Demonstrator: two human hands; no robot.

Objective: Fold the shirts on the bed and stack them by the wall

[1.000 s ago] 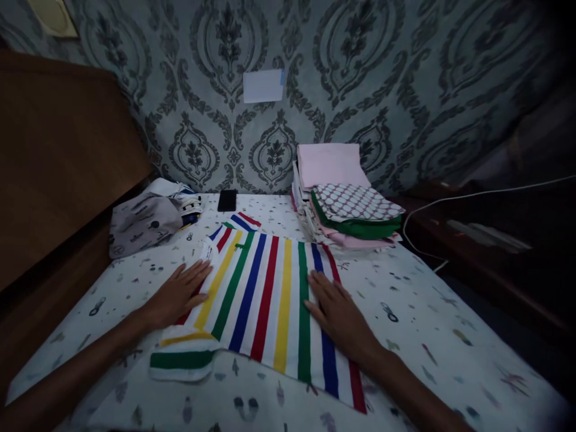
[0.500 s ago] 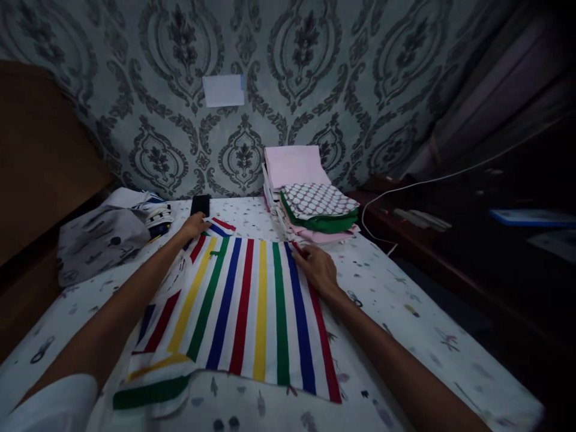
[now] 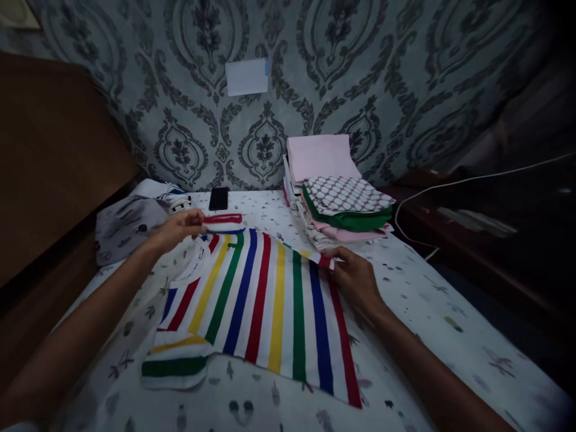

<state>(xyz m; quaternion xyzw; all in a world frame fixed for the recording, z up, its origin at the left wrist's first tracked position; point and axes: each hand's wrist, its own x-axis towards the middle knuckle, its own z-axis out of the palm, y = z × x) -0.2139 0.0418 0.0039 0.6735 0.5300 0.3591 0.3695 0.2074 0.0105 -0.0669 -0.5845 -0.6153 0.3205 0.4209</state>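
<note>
A striped shirt [image 3: 265,306] in red, yellow, green and blue lies spread sideways on the white printed sheet [image 3: 252,402], its neckline to the left. My left hand [image 3: 182,227] pinches the shirt at the far shoulder, beside the upper sleeve. At the far right corner, my right hand [image 3: 355,273] has the hem between thumb and fingers, and the edge there is slightly raised. The near sleeve lies flat at the lower left.
A folded clothes stack [image 3: 346,198] stands at the back right. A black phone [image 3: 218,198] lies near the patterned wall. Grey clothing [image 3: 128,231] is at the left, by a brown panel [image 3: 58,156]. A white cable [image 3: 477,180] runs along the right.
The view has shifted, moving the scene rightward. The far hem corner is now lifted in my right hand, and the far sleeve lies straighter beside my left hand.
</note>
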